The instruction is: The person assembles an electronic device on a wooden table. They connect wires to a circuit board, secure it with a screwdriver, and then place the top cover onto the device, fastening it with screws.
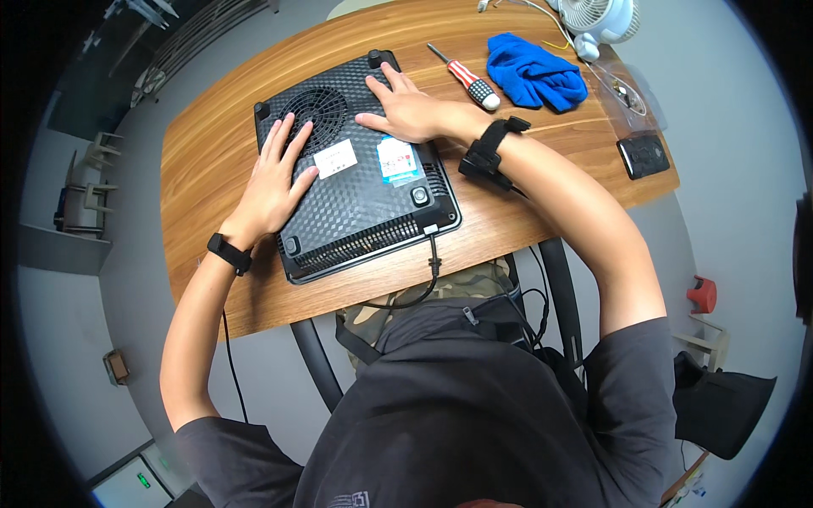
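Note:
An induction cooktop lies upside down on the wooden table, its black textured underside facing up. A round fan grille, a white label, a blue-and-white sticker and corner feet show on it. My left hand rests flat on the left part, fingers spread, fingertips by the grille. On the far right part lies my right hand, also flat with fingers apart, just above the sticker. Neither hand grips anything. A black power cord leaves the near edge and hangs over the table's front.
Right of the cooktop lie a screwdriver with a red, white and dark handle and a crumpled blue cloth. A white fan stands at the far right corner. A black box-like device sits near the table's right edge.

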`<state>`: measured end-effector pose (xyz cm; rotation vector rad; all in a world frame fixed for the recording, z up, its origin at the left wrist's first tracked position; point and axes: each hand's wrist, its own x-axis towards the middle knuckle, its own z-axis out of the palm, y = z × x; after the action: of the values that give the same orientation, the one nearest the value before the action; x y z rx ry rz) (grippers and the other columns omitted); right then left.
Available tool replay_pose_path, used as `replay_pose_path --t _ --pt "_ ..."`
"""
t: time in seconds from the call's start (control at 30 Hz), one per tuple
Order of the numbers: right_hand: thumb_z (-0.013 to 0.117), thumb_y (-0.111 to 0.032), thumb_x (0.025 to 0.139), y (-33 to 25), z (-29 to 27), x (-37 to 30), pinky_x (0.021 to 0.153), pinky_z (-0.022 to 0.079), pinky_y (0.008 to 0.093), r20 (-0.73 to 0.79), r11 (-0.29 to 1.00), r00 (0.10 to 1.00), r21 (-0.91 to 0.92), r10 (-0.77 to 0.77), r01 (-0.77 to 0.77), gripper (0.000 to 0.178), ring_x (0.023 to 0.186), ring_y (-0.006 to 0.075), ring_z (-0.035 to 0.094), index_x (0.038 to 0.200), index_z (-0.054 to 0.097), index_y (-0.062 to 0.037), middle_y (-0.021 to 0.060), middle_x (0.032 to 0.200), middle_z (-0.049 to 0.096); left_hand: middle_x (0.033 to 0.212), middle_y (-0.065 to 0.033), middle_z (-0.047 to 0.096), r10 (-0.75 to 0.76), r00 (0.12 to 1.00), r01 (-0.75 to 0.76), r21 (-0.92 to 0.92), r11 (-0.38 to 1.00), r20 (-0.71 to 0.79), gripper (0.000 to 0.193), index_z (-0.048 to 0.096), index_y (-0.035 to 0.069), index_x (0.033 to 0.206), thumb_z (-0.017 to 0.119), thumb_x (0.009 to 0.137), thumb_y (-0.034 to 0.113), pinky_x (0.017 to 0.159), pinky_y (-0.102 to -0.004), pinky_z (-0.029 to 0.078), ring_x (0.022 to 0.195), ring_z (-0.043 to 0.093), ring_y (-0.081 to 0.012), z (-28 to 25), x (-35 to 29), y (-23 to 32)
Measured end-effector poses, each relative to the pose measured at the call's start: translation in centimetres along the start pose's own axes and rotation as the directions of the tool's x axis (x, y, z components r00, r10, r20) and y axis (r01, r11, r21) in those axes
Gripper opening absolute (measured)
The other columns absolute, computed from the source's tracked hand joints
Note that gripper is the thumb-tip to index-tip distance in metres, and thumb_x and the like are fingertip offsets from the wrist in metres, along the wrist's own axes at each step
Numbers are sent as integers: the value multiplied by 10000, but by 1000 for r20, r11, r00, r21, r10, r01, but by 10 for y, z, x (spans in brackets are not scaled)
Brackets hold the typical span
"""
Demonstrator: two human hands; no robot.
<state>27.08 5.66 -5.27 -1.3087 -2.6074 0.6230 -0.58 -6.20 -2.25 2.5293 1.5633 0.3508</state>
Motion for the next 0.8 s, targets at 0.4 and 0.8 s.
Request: replay_pose_path --t 0.4,0.8 --pt "434 -664 1017 -15 -15 -10 1237 226 588 57 998 997 28 49 -51 934 1544 520 96 1636 137 -31 318 1680 4 1699 -212 150 2 1000 -3 36 999 20 672 308 133 1615 555 1039 375 1266 -522 195 1572 130 -414 1 1 -2" --pt "437 -655 1022 -16 -17 -8 1248 219 561 70 998 996 9 60 -61 928 1544 518 98 1633 141 -22 333 1673 13 1704 -208 127 -28 997 21 97 995 71 684 271 172 1633 528 1049 418 1249 -518 247 1577 120 -403 -4 3 0"
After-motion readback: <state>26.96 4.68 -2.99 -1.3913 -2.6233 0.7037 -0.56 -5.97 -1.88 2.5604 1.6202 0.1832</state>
